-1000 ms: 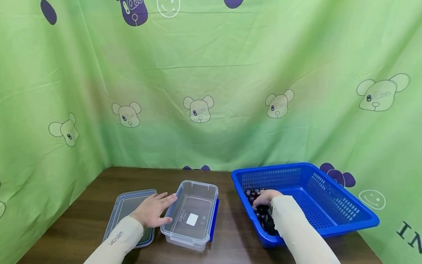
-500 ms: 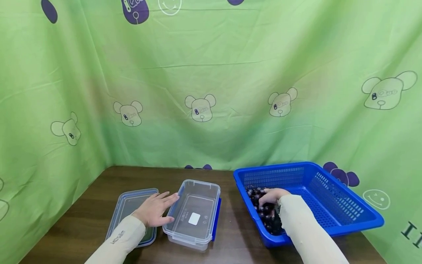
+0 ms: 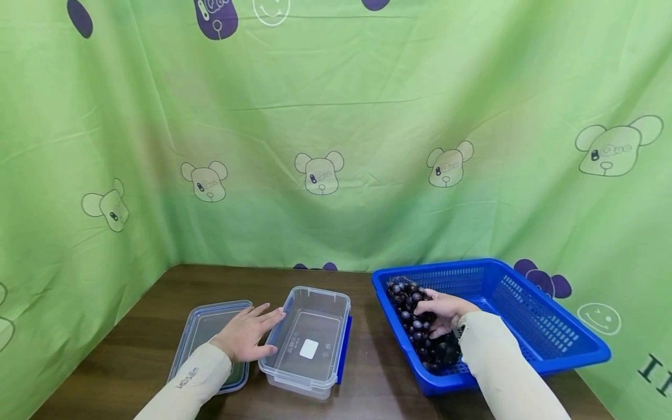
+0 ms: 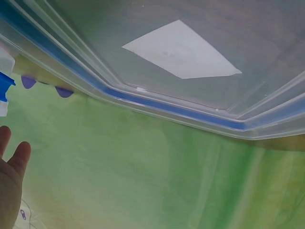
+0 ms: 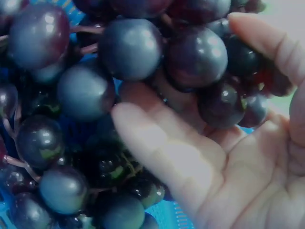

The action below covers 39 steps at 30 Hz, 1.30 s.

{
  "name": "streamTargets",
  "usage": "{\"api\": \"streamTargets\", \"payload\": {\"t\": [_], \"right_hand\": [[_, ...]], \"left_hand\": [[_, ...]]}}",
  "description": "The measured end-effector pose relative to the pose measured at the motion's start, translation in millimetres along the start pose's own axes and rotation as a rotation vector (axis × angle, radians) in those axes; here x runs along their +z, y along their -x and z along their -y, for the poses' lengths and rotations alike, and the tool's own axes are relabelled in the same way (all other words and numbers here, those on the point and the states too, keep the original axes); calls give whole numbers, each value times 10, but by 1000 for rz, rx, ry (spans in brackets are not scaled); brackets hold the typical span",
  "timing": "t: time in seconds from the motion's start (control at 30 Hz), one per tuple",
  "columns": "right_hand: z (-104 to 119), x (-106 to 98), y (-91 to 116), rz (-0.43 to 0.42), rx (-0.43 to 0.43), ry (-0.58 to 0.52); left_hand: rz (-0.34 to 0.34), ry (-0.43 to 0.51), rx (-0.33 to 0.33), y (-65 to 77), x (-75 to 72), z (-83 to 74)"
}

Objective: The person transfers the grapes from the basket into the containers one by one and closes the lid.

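My right hand reaches into the left part of a blue basket and grips a bunch of dark purple grapes. In the right wrist view the thumb lies on one side of the bunch and the fingers reach beneath it; more grapes lie below. My left hand is spread flat, fingertips right at the left rim of a clear plastic food container that has nothing in it. Its wrist view catches only part of the hand, at the left edge.
Left of the container lies its clear lid with a blue seal, partly under the left forearm; a white label shows on it in the left wrist view. A green patterned cloth hangs behind the brown table.
My right hand has shifted slightly right and raised the near end of its hold on the grapes, so the bunch shows higher against the basket's left wall. The left hand stays put.
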State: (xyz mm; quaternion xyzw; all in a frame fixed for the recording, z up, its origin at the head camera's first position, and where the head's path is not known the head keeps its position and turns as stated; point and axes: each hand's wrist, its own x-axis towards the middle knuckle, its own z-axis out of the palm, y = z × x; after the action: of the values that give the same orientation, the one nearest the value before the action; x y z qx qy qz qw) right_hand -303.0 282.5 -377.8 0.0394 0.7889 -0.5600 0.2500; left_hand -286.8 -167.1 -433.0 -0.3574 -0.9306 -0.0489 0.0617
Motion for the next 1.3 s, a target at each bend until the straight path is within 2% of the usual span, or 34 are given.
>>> {"api": "streamTargets", "payload": {"t": [0.23,0.4,0.47,0.73,0.87,1.07,1.17,1.3], "right_hand": [[16,-30,50,71,-77,-156],[-22,-43,47,48,-120,-250],[-27,-54,46,32,-127,-257],[33,-85,94,57,-133,-228],[67,-93,136,16,-149,-247],[111,-87,201,-37,-167,-185],[140,-101,223,-13,-183,-186],[191,-144,237,46,-190,-287]], "left_hand": [[-15,-2,3,11,-13,12],[-10,-5,11,5,-32,8],[-5,-4,12,3,-39,9],[-3,-6,1,1,-48,14],[-11,-3,10,3,-28,3],[-12,7,8,31,12,-6],[-20,12,13,37,15,-1],[-39,10,31,36,7,14]]}}
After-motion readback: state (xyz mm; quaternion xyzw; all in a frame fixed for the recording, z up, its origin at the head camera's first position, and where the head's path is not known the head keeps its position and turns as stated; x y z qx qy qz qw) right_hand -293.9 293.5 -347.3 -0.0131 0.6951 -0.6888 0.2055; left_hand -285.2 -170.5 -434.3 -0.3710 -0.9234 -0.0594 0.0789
